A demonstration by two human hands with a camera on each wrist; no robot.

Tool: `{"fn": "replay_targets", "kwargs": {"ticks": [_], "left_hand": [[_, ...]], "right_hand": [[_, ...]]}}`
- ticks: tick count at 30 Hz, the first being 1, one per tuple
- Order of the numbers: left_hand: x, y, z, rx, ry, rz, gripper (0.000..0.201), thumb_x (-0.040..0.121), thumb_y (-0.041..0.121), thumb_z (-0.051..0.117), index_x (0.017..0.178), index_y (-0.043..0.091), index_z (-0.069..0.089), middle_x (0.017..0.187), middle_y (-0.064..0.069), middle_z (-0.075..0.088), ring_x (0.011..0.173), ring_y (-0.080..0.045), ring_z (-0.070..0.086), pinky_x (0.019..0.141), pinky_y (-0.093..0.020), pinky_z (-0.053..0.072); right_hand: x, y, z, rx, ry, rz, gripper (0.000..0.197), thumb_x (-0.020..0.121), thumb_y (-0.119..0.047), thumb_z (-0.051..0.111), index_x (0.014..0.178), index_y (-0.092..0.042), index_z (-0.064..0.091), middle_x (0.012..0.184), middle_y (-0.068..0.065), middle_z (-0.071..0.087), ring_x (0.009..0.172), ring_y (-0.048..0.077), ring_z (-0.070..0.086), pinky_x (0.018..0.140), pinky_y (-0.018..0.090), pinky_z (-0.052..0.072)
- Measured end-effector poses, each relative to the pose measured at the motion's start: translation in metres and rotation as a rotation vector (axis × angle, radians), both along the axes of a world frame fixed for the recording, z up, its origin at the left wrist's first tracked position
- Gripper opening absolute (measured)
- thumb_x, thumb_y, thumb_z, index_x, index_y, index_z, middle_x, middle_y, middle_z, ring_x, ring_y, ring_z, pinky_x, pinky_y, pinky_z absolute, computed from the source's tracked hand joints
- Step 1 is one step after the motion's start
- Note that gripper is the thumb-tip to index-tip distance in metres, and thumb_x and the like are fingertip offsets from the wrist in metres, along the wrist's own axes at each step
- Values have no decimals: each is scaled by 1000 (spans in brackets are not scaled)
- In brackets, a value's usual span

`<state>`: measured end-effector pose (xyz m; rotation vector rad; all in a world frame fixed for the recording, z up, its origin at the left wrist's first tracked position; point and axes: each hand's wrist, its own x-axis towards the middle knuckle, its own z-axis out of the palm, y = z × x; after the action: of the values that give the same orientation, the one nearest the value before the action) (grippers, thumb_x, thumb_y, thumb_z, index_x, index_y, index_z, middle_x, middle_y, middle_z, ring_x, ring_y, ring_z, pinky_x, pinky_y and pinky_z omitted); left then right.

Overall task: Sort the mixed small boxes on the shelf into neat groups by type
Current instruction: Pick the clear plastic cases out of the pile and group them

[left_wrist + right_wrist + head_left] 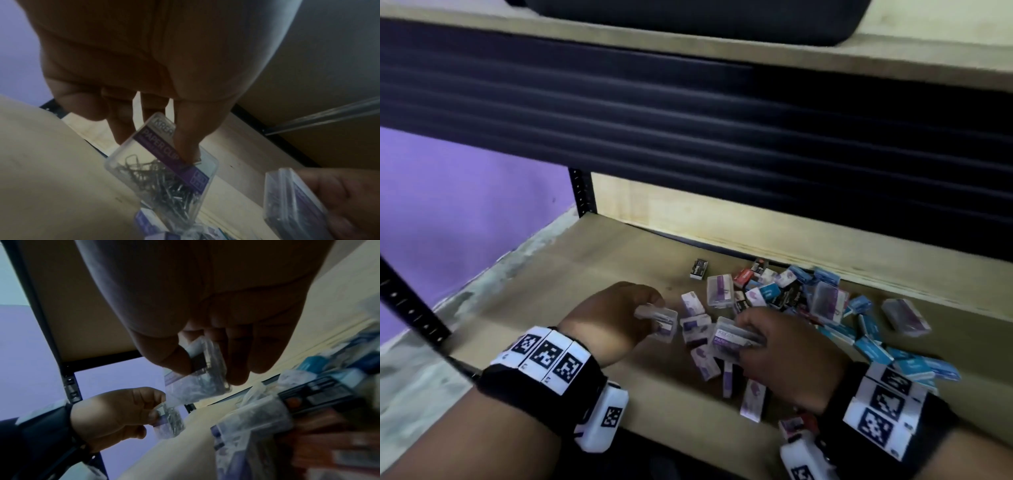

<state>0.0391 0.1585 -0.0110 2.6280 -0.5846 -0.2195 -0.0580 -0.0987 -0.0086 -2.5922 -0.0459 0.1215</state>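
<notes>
A mixed heap of small boxes (791, 294) lies on the wooden shelf (592, 267): blue, white-and-purple, red, black, and clear plastic paper-clip cases. My left hand (619, 315) pinches one clear paper-clip case (659, 318) (162, 168) with a purple label, thumb on its face. My right hand (780, 346) grips another clear paper-clip case (729, 339) (203, 371) just right of it, above several white-and-purple boxes (697, 329). In the left wrist view my right hand's case (292, 201) shows at the lower right.
A lone black box (699, 269) sits apart behind the heap. Two more clear cases (719, 290) (905, 315) lie in the heap. An upper shelf board (825, 58) overhangs closely. A black metal upright (582, 192) stands at the back left; bare shelf lies left of my hands.
</notes>
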Motion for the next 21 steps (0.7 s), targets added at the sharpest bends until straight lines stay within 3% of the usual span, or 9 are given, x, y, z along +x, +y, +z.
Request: {"fn": "replay_targets", "kwargs": {"ticks": [3, 6, 11, 15, 21], "left_hand": [[4, 16, -4, 18, 21, 35, 12, 79, 32, 70, 89, 39, 67, 88, 20, 62, 81, 5, 57, 69, -16, 44], [6, 30, -8, 45, 43, 67, 17, 78, 35, 70, 94, 40, 67, 93, 19, 63, 85, 0, 59, 77, -23, 50], [7, 50, -14, 67, 89, 64, 12, 79, 36, 68, 91, 40, 66, 91, 19, 65, 86, -3, 62, 79, -24, 51], [7, 63, -15, 82, 123, 55, 20, 79, 32, 68, 98, 39, 69, 97, 16, 66, 89, -7, 64, 82, -27, 53], [2, 77, -25, -15, 132, 128, 34, 72, 26, 71, 103, 41, 72, 107, 13, 64, 99, -9, 62, 88, -29, 51]], "right_hand": [[13, 21, -2, -55, 13, 39, 35, 71, -55, 52, 104, -41, 55, 84, -14, 65, 72, -2, 59, 67, 30, 52], [25, 41, -6, -71, 27, 86, 33, 73, -56, 51, 100, -37, 57, 80, -13, 66, 67, 0, 61, 56, 22, 49], [42, 69, -18, -125, 18, 118, 38, 70, -55, 51, 103, -37, 56, 77, -11, 66, 64, 0, 59, 51, 19, 37], [51, 85, -26, -159, 67, 159, 37, 66, -56, 52, 98, -40, 57, 78, -12, 65, 69, 0, 59, 58, 25, 46], [54, 103, -32, -145, 131, 187, 40, 64, -57, 53, 100, -41, 58, 80, -15, 65, 69, -5, 57, 53, 16, 35]]}}
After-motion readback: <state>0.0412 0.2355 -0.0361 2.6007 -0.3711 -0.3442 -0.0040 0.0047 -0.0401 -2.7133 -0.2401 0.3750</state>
